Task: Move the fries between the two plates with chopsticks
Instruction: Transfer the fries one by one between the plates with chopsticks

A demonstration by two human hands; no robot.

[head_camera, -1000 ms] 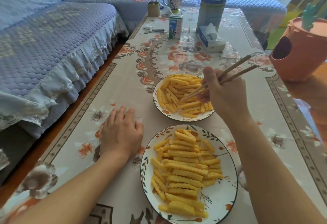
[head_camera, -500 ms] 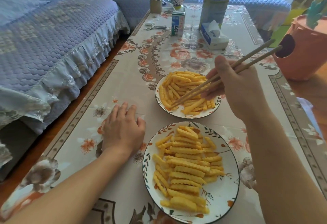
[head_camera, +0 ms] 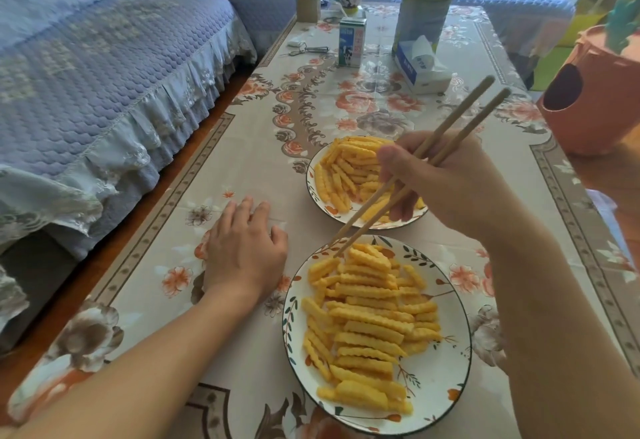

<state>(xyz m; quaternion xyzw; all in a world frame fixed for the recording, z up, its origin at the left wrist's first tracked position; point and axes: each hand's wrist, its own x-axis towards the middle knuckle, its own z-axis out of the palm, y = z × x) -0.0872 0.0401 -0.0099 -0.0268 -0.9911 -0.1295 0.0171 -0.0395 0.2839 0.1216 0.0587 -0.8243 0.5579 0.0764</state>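
Right hand (head_camera: 446,182) grip clenched on chopsticks (head_camera: 408,175), tips empty over near plate (head_camera: 446,379) far rim, left hand (head_camera: 242,251) flat, released on counter (head_camera: 249,147); fries (head_camera: 367,321) heaped on both plates, pinched ridged one could slip onto counter.

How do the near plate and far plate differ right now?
The near plate looks larger, with a leaf-and-flower rim; the far plate looks smaller with sparser rim marks. The right hand partly hides the far plate, while the chopsticks reach the near plate's far rim. Both are white and hold crinkle-cut fries.
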